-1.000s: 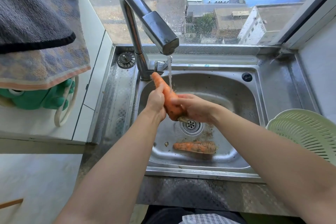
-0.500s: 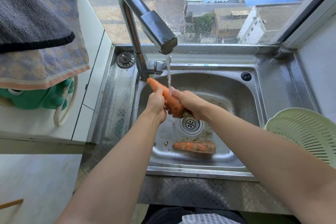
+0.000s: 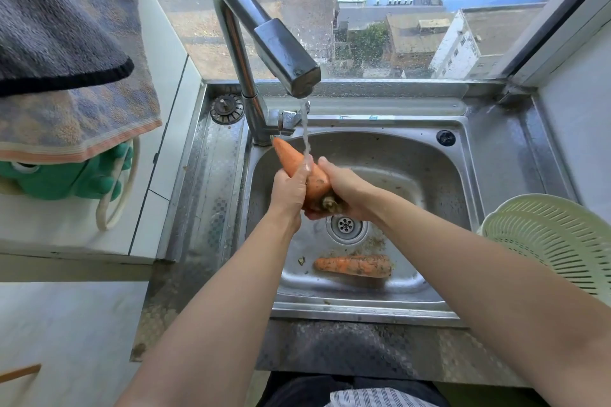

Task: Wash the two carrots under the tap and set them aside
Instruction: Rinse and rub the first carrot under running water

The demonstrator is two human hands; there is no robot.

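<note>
Recommend turning the held carrot [image 3: 291, 158], clamped between curled left hand [image 3: 287, 191] and right hand [image 3: 347, 190] beneath the tap [image 3: 284, 49] stream over the sink [image 3: 413, 158], to bring its soiled stem end under water, then rinsing the muddy second carrot [image 3: 352, 266] lying near the drain [image 3: 346, 225].

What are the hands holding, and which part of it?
One carrot, under the running tap. The left hand grips its middle; the right hand wraps its thick stem end. The second carrot lies loose in the sink.
</note>
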